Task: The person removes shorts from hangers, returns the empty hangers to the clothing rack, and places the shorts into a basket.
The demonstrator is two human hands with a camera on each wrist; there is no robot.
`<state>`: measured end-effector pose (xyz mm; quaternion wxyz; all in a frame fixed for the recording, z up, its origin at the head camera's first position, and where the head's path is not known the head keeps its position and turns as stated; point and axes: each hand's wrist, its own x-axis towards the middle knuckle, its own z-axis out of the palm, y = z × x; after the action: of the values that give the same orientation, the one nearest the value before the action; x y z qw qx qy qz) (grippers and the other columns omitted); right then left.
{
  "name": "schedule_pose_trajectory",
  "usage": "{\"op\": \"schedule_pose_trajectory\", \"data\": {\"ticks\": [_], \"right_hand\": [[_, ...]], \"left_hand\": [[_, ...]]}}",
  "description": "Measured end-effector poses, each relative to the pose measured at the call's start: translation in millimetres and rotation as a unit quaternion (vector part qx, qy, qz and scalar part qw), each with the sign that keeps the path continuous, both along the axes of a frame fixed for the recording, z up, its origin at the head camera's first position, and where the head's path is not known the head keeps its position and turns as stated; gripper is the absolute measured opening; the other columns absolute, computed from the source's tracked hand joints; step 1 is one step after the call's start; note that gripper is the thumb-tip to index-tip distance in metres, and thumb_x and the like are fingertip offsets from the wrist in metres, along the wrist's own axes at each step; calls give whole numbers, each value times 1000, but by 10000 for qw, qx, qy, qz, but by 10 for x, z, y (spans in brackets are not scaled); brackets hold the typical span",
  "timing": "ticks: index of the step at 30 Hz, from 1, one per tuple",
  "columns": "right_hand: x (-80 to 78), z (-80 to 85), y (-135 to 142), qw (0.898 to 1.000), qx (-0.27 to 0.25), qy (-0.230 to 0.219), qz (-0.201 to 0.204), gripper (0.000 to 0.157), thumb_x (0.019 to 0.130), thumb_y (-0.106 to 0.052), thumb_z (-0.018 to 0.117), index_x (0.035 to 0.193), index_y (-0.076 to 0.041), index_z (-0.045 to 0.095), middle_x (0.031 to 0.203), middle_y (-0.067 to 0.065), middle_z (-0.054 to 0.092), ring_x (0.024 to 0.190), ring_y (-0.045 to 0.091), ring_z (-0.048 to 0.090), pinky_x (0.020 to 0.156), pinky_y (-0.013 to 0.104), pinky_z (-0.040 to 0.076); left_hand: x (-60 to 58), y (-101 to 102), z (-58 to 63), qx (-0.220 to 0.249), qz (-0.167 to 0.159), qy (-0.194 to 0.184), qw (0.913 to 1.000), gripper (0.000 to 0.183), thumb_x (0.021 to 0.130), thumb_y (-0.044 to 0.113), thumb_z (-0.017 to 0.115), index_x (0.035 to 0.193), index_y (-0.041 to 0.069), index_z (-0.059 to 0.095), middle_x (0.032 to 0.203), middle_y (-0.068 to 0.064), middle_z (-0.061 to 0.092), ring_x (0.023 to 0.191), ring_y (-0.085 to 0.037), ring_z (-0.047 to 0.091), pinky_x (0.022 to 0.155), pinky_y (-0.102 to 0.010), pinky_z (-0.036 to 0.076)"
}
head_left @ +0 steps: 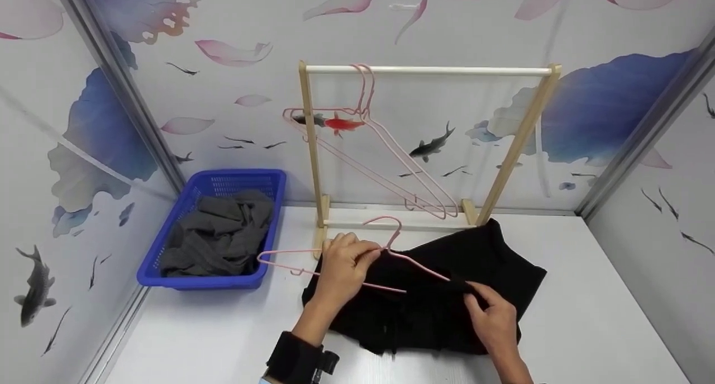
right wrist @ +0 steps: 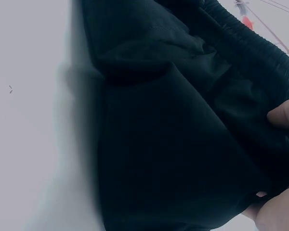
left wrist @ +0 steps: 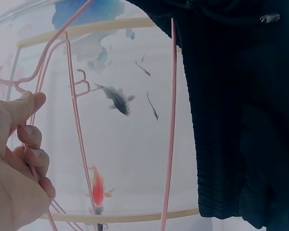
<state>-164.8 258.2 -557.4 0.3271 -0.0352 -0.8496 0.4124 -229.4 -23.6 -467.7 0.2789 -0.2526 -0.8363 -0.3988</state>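
Observation:
My left hand (head_left: pixel 343 266) grips a pink clothes hanger (head_left: pixel 290 252) by its left shoulder, close to the hook. In the left wrist view, the thumb and curled fingers wrap the pink wire. Black shorts (head_left: pixel 486 255) with a gathered elastic waistband lie below and beyond the hands; a drawstring tip (left wrist: pixel 270 18) shows in the left wrist view. My right hand (head_left: pixel 494 320) pinches the waistband around the hanger's right end, which disappears into the cloth. Seen from the right wrist, the black fabric (right wrist: pixel 149 134) hangs in folds beside the thumb (right wrist: pixel 284 115).
A rack with a white rail (head_left: pixel 458 71) and wooden legs stands at the back. Pink hangers (head_left: pixel 402 155) hang from it. To the left, a blue basket (head_left: pixel 273 222) holds grey cloth (head_left: pixel 218 233). Printed panels enclose the white table (head_left: pixel 592 294).

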Motion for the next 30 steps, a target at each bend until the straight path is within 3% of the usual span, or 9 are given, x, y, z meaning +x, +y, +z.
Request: {"op": "schedule_pose_trajectory", "data": {"ticks": [10,21,30], "right_hand": [[14,-17,41,10000,60,-31,71,26,88,11,71,109,-2,78,108,13,77,103,27,72,90,1,38],[-6,-57,93,9999,-118,-26,93,24,91,10,71,112,1,77,110,15,77,106,-1,65,91,1,39],[-24,-84,147,9998,-93,83,128,24,90,11,71,111,1,77,108,16,77,105,-7,63,90,1,40]], "left_hand": [[-22,-68,13,156,-7,-164,9997,10,91,23,76,92,14,82,70,3,53,70,-14,47,78,-37,26],[-61,-113,29,268,-26,-79,9996,12,89,23,78,91,12,81,69,1,52,69,-16,47,81,-38,28],[-87,-130,62,318,-54,11,9995,10,88,20,78,91,12,81,70,1,55,72,-17,49,83,-41,29]]}}
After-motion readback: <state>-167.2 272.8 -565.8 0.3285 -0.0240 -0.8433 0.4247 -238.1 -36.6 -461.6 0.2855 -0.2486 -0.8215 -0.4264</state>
